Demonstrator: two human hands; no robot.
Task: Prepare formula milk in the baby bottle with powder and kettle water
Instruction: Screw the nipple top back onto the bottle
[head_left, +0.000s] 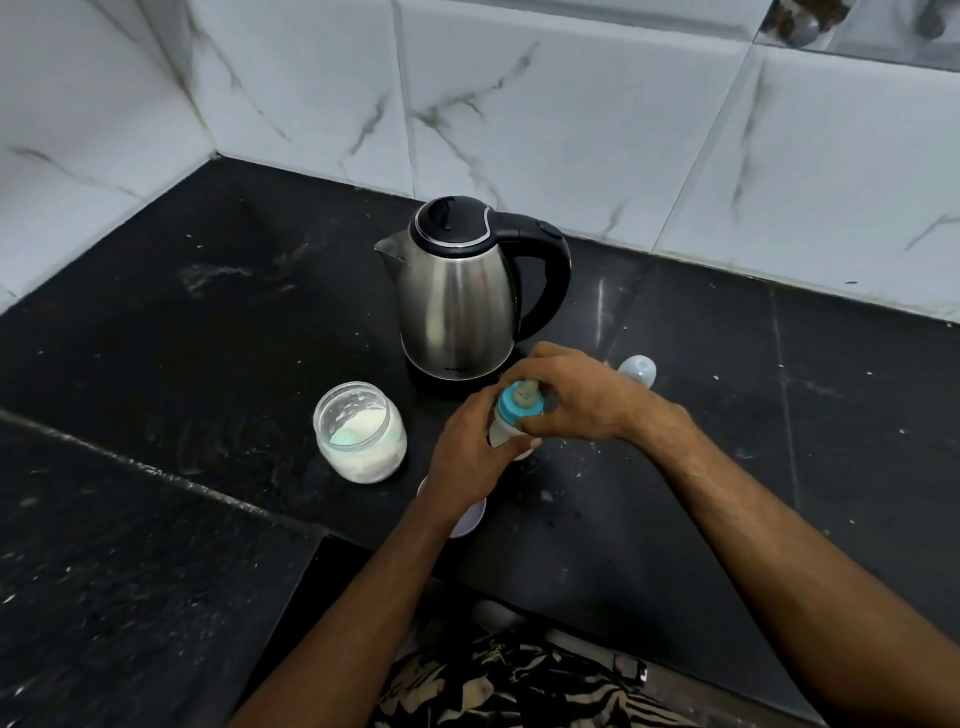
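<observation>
Left hand (467, 441) grips baby bottle (506, 428) body, upright; right hand (566, 397) fingers clamp teal collar (519, 405) from above, kettle (457, 291) beyond.

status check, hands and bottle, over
Left hand grips baby bottle; right hand on teal collar. Kettle shut behind, nothing blocking.

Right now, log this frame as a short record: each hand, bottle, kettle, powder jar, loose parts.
left hand: grips the bottle body
right hand: fingers curled round the blue collar
bottle: upright, teat on
kettle: lid closed, on its base behind the bottle
powder jar: open, white powder inside
clear cap: on the counter, beside the kettle
</observation>
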